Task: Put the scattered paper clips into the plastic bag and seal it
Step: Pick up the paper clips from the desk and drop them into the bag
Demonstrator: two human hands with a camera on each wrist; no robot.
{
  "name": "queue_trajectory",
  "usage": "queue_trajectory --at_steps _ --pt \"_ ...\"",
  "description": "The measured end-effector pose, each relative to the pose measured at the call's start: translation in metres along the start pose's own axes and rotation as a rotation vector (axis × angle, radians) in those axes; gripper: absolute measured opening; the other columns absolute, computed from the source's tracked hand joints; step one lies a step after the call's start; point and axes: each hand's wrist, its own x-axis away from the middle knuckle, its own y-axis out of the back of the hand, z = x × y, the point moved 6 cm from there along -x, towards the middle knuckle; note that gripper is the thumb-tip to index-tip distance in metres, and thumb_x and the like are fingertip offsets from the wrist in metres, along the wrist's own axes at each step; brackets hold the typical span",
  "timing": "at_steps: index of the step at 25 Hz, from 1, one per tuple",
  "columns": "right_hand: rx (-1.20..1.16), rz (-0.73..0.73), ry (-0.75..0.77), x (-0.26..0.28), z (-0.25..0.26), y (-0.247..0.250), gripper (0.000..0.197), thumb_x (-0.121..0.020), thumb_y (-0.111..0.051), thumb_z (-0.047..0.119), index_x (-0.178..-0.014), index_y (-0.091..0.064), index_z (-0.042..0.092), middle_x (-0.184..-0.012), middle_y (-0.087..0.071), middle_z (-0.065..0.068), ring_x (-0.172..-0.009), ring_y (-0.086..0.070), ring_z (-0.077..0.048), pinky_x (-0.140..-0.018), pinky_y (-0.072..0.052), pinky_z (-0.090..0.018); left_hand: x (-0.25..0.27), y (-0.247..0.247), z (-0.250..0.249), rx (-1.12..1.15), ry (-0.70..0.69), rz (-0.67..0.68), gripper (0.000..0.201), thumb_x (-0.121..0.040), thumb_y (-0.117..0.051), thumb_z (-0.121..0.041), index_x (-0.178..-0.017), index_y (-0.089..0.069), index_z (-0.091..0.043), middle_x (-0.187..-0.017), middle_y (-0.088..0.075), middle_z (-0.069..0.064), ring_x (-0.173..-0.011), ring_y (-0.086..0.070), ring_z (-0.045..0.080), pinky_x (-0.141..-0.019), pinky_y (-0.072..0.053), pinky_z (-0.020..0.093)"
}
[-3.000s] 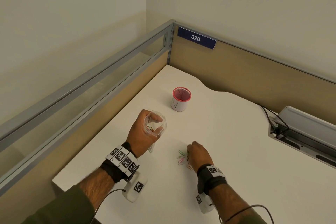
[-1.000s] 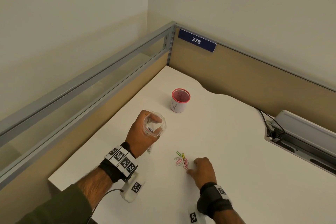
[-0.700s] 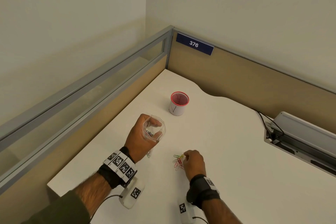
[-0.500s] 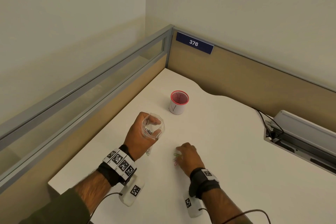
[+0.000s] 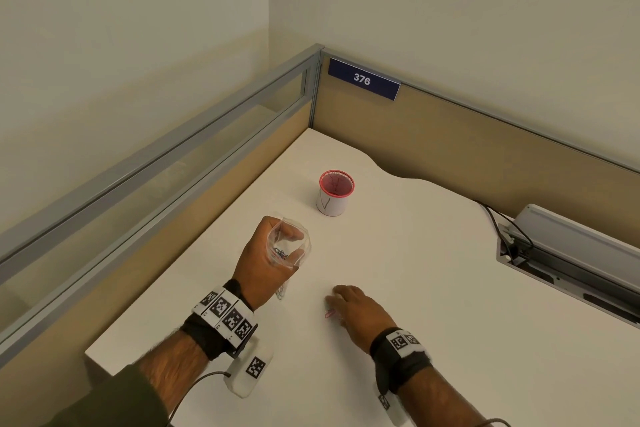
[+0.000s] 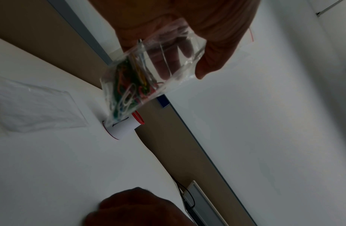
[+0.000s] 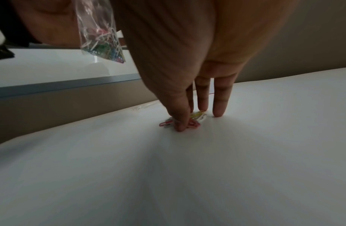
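Observation:
My left hand holds a clear plastic bag upright above the white desk, its mouth open. In the left wrist view, several coloured paper clips fill the bottom of the bag. The right wrist view shows the bag hanging at upper left. My right hand is down on the desk to the right of the bag. Its thumb and straight fingers press on a small heap of paper clips lying flat. In the head view only one pink clip shows beside the hand.
A white cup with a red rim stands behind the bag. A cable box with black cords sits at the right. Partitions wall the desk at left and back. A flat clear plastic piece lies on the desk.
My right hand came back from the clips' right side and moved over them, pushing the spread clips into a heap under its fingers. The left hand kept holding the bag in place.

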Motion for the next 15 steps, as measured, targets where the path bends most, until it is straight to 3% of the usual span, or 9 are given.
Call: queue_trajectory --at_steps 3,7,9,11,15 --pt "0.053 -0.029 0.020 -0.003 0.008 0.001 0.035 -0.090 -0.052 0.009 -0.123 -0.054 0.021 -0.124 -0.050 -0.002 -0.115 -0.047 -0.025 -0.083 -0.052 -0.038 0.001 0.000 0.003 -0.018 -0.003 -0.004 0.041 -0.076 -0.071 0.013 -0.095 -0.051 -0.018 -0.107 -0.064 0.009 -0.102 -0.062 0.008 -0.090 -0.049 0.017" --pt "0.135 -0.037 0.008 -0.004 0.011 0.007 0.019 -0.091 -0.049 0.009 -0.106 -0.058 0.015 -0.106 -0.053 -0.005 -0.102 -0.050 -0.027 -0.069 -0.048 -0.037 -0.002 0.006 0.008 -0.032 -0.002 -0.020 0.038 -0.074 -0.072 0.003 -0.097 -0.052 -0.021 -0.106 -0.065 0.008 -0.104 -0.063 0.013 -0.094 -0.049 0.019" --pt "0.170 -0.020 -0.001 -0.005 0.014 0.010 0.020 -0.088 -0.045 0.001 -0.102 -0.057 0.010 -0.105 -0.053 -0.009 -0.099 -0.049 -0.028 -0.067 -0.045 -0.038 -0.002 0.007 0.008 -0.041 0.000 -0.026 0.036 -0.074 -0.072 -0.003 -0.097 -0.052 -0.023 -0.106 -0.065 0.006 -0.105 -0.064 0.015 -0.095 -0.049 0.021" --pt "0.182 -0.025 -0.011 -0.008 0.014 0.012 0.022 -0.087 -0.045 -0.003 -0.102 -0.057 0.008 -0.105 -0.055 -0.010 -0.098 -0.052 -0.029 -0.069 -0.047 -0.038 -0.002 0.006 0.007 -0.030 0.006 -0.019 0.038 -0.075 -0.073 0.000 -0.097 -0.052 -0.022 -0.106 -0.065 0.006 -0.106 -0.064 0.015 -0.095 -0.049 0.021" --pt "0.060 -0.076 -0.154 -0.014 -0.003 0.017 0.022 -0.090 -0.045 0.003 -0.104 -0.061 0.009 -0.108 -0.061 -0.010 -0.100 -0.057 -0.027 -0.077 -0.044 -0.031 -0.004 0.005 0.010 -0.046 0.025 -0.018 0.037 -0.074 -0.073 -0.002 -0.098 -0.052 -0.022 -0.108 -0.065 0.008 -0.107 -0.063 0.017 -0.095 -0.050 0.022"
